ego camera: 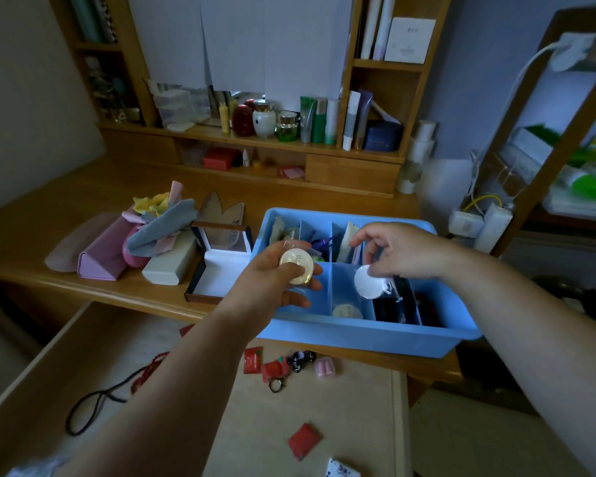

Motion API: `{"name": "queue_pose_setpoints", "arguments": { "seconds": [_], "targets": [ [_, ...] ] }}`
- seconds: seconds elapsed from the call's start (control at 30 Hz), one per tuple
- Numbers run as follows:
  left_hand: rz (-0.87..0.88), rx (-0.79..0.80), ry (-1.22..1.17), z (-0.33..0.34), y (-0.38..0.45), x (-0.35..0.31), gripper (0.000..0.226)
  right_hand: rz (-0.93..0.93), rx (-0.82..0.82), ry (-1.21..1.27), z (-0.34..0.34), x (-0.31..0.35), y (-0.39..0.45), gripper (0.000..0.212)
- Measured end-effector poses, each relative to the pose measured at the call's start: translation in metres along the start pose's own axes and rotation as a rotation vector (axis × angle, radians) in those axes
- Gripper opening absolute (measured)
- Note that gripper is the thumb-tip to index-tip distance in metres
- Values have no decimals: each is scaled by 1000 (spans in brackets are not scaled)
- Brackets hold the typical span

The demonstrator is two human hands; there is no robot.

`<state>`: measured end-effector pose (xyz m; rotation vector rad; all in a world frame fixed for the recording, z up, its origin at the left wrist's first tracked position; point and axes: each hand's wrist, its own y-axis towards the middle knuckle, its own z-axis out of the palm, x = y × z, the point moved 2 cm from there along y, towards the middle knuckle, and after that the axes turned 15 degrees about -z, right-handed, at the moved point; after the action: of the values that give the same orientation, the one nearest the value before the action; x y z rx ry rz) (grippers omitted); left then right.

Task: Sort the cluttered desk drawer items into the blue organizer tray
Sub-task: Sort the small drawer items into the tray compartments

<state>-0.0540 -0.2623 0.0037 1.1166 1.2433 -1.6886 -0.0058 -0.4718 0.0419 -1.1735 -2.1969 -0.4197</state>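
Hands hover over the blue plastic organizer tray (365,333) on the wooden surface (66,204): left hand (276,280) grips a round cream disc (296,266) above its front-left compartment, right hand (398,251) pinches a white plastic-wrapped round item (369,282) directly above the middle one.

Home bedroom or dressing corner. Wooden desk (66,215) with built-in shelf hutch (386,63) across upper frame, lined with cosmetic jars and tubes (289,123). Pulled-out drawer (93,339) at lower left holds trinkets. Cloth pile and cases (145,235) at left centre. Power strip (468,223), right edge.
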Motion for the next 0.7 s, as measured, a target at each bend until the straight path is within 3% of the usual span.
{"name": "queue_pose_setpoints", "arguments": {
  "seconds": [0.2,0.33,0.5,0.6,0.7],
  "targets": [
    [-3,-7,17,2,-2,-1,24,13,242,9,27,5,9,32],
    [-2,-4,25,2,-2,-2,24,9,120,105,41,6,8,33],
    [-1,-9,40,2,-2,-1,23,10,128,-101,35,2,0,52],
    [-1,-13,44,2,-2,-1,24,-28,50,-4,37,3,0,47],
    [-2,-14,44,2,-2,-1,25,-33,90,1,42,3,9,40]
  ]
}}
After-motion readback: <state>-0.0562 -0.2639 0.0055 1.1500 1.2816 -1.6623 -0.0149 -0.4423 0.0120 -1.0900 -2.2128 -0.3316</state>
